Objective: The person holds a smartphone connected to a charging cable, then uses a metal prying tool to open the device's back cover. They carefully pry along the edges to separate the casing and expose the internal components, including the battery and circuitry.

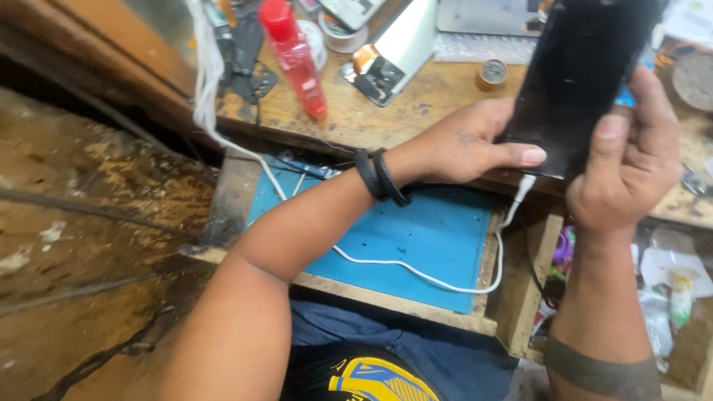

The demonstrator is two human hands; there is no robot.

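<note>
Both hands hold a black phone [575,82] upright above the front edge of the wooden tabletop [394,111], dark glass face toward the camera. Left hand [475,145] grips the phone's lower left edge, thumb laid flat across the bottom of the glass, fingers hidden behind; closed on the phone. Right hand [631,167] clasps the right edge, thumb pressed up along the side, fingers wrapped behind; also closed on it. Black bands [380,177] on the left wrist. A white cable [416,271] runs from the phone's underside, where its plug [522,189] sits just below the left thumb, loops down over a blue mat [416,230] lying in an open wooden drawer [401,301] and climbs to the tabletop's left end. On the tabletop behind the phone: a red bottle [297,56] lying tilted, a white block-shaped device [394,44] with a copper-coloured part, a small round brass-coloured tin [492,73]. Dark tools [245,56] lie left of the bottle. Cluttered shelves at lower right, contents unclear.
</note>
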